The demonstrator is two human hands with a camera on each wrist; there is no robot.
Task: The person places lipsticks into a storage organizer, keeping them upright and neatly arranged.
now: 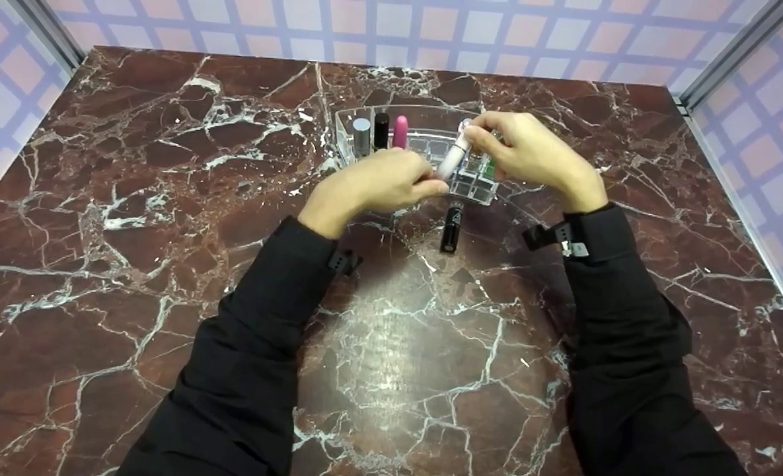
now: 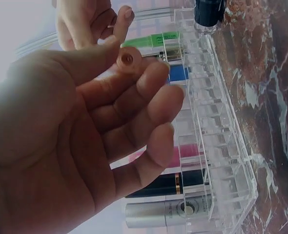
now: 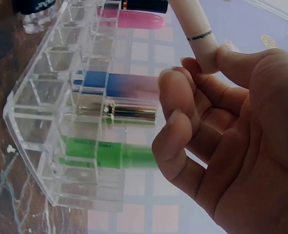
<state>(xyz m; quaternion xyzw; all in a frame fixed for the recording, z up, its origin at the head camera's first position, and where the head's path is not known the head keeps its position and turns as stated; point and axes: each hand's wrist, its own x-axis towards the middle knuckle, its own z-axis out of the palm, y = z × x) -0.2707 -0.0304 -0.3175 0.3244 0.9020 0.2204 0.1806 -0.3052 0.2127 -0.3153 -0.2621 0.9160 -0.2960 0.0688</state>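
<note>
A slim white cosmetic tube (image 1: 454, 157) with a dark line round it is tilted between both hands, over the right part of a clear acrylic organizer (image 1: 489, 198). My right hand (image 1: 526, 149) pinches its upper end between thumb and index finger. My left hand (image 1: 381, 182) pinches the lower end; its round tip (image 2: 129, 59) shows in the left wrist view. Inside the organizer stand a silver tube (image 1: 361, 137), a black tube (image 1: 381, 131) and a pink tube (image 1: 400, 132) at left. At right are a blue tube (image 3: 97, 84), a gold-banded tube (image 3: 129, 112) and a green tube (image 3: 100, 153).
A black tube with a clear end (image 1: 451, 229) lies on the marbled tabletop (image 1: 166, 330), just in front of the organizer. Checked panels (image 1: 391, 33) stand behind the table and along its sides.
</note>
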